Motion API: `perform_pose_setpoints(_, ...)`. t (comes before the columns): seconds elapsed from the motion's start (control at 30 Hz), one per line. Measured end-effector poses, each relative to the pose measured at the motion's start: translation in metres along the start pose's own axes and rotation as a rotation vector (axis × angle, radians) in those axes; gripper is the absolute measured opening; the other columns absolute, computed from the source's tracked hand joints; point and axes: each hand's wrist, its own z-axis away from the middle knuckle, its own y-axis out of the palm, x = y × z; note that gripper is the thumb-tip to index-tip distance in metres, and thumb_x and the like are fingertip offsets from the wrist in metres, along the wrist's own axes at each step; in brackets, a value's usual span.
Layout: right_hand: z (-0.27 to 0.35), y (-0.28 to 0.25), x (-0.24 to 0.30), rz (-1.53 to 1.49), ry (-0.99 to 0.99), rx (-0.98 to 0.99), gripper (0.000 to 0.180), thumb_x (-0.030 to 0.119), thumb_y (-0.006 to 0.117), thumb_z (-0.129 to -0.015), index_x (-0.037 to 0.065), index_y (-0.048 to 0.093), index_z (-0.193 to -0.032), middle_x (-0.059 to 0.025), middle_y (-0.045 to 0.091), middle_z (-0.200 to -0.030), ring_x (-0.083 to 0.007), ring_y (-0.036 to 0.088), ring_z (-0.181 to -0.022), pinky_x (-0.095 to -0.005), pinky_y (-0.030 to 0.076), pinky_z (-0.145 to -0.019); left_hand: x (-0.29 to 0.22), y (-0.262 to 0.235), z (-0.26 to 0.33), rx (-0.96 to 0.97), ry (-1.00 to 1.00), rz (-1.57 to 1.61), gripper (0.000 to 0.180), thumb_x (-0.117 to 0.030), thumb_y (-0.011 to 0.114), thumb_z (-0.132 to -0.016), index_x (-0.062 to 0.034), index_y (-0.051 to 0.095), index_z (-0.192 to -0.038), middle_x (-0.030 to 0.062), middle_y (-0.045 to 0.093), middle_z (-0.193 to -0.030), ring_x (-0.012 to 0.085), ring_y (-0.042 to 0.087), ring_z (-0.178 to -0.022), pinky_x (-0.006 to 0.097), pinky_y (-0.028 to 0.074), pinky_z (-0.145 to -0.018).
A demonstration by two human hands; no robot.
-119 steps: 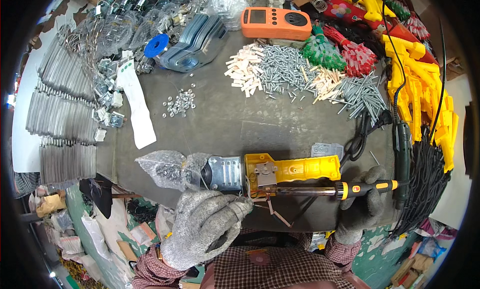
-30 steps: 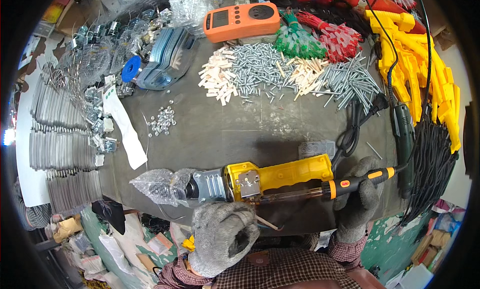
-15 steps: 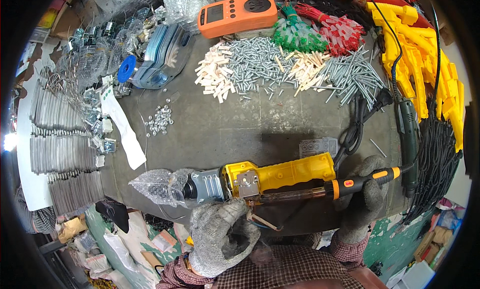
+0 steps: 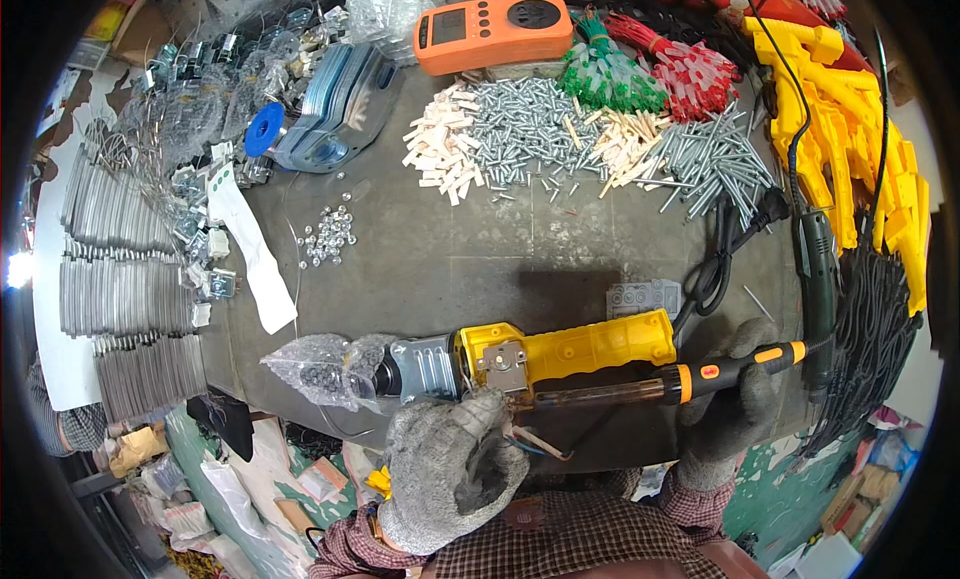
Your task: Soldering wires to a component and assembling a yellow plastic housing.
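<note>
In front of me on the table lies a power tool with an open yellow handle shell (image 4: pixel 600 347), a ribbed metal section (image 4: pixel 424 367) and bubble wrap (image 4: pixel 325 369) around its left end. A square metal part (image 4: pixel 503 364) sits in the shell. My gloved left hand (image 4: pixel 450 459) is closed, its fingertips pinched just below that part; what they grip is hidden. Loose wires (image 4: pixel 540 443) stick out beside them. My gloved right hand (image 4: pixel 745 389) is wrapped round the black and orange handle of a soldering iron (image 4: pixel 715 372), whose shaft points left toward my left fingertips.
Along the back are an orange meter (image 4: pixel 492 35), loose screws (image 4: pixel 535 129), pale sticks (image 4: pixel 440 144) and green and red indicator lights (image 4: pixel 610 74). Yellow shells (image 4: pixel 850 129), black cables (image 4: pixel 860 329) and a dark green screwdriver (image 4: pixel 818 289) stand right. Metal strips (image 4: pixel 130 294) are stacked left.
The view has shifted slightly, so the table things appear a little to the right. Both hands keep their places at the tool; the left fingers still pinch and the right still holds the soldering iron.
</note>
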Motion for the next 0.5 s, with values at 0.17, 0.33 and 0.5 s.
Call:
perform_pose_setpoints(0.17,0.000,-0.005,0.000,0.107,-0.055,-0.078,0.037,0.024,0.065,-0.093,-0.003,0.048,-0.114,-0.0147,0.067,-0.078,-0.0178,0.062,-0.050,-0.0257,0.050,-0.045,0.002,0.007,0.004,-0.049,-0.025,0.072,0.055,-0.004,0.080,-0.067,0.0008,0.065,-0.119,0.0078,0.072,-0.092,0.0303,0.067,-0.075,0.043,0.049,-0.073)
perform_pose_setpoints(0.33,0.000,-0.005,0.007,0.221,-0.035,-0.151,0.046,0.036,0.071,-0.085,-0.002,0.055,-0.107,-0.0109,0.062,-0.085,-0.0187,0.064,-0.072,-0.0284,0.054,-0.066,0.002,0.009,0.002,-0.054,-0.060,0.169,0.058,-0.004,0.080,-0.066,0.0015,0.064,-0.122,0.0073,0.071,-0.090,0.0286,0.067,-0.074,0.043,0.049,-0.072)
perform_pose_setpoints(0.5,-0.002,-0.005,0.009,0.068,-0.005,0.012,0.041,0.034,0.066,-0.092,-0.002,0.053,-0.109,-0.0102,0.060,-0.083,-0.0167,0.059,-0.061,-0.0265,0.050,-0.056,-0.002,0.002,-0.006,-0.134,0.027,0.100,0.056,-0.004,0.078,-0.068,0.0007,0.065,-0.123,0.0063,0.069,-0.087,0.0281,0.065,-0.070,0.043,0.049,-0.070)
